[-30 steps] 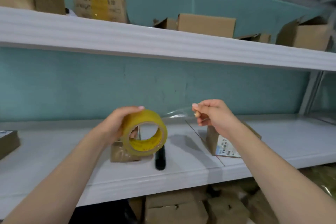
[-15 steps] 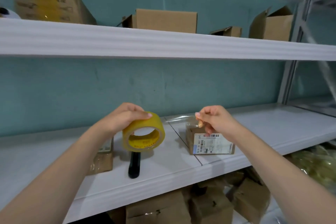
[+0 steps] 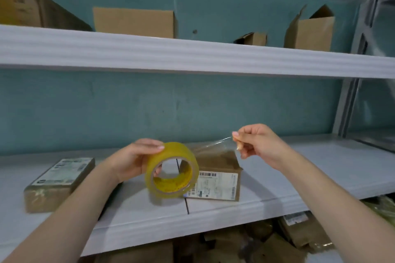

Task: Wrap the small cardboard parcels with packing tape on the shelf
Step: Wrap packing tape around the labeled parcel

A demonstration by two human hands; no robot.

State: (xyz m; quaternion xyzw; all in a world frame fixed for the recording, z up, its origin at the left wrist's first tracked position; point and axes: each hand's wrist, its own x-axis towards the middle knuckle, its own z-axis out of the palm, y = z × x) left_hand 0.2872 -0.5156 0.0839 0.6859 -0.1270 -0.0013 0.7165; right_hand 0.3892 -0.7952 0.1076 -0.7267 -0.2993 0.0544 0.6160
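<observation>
My left hand [image 3: 132,159] grips a yellowish roll of packing tape [image 3: 171,170] just above the white shelf [image 3: 320,179]. A clear strip of tape [image 3: 215,145] stretches from the roll to my right hand [image 3: 256,143], which pinches its free end. Below the strip a small cardboard parcel [image 3: 218,177] with a barcode label sits on the shelf, partly behind the roll. A second labelled parcel [image 3: 57,183] lies at the left, partly covered by my left forearm.
The upper shelf [image 3: 192,53] holds several cardboard boxes, one open box [image 3: 312,32] at the right. A grey metal upright [image 3: 350,96] stands at the right. More brown parcels [image 3: 303,232] are piled below the shelf.
The view has shifted right, so both parcels now lie further left in frame. My right hand has risen, lifting the tape end above the parcel. The black object under the roll is out of sight.
</observation>
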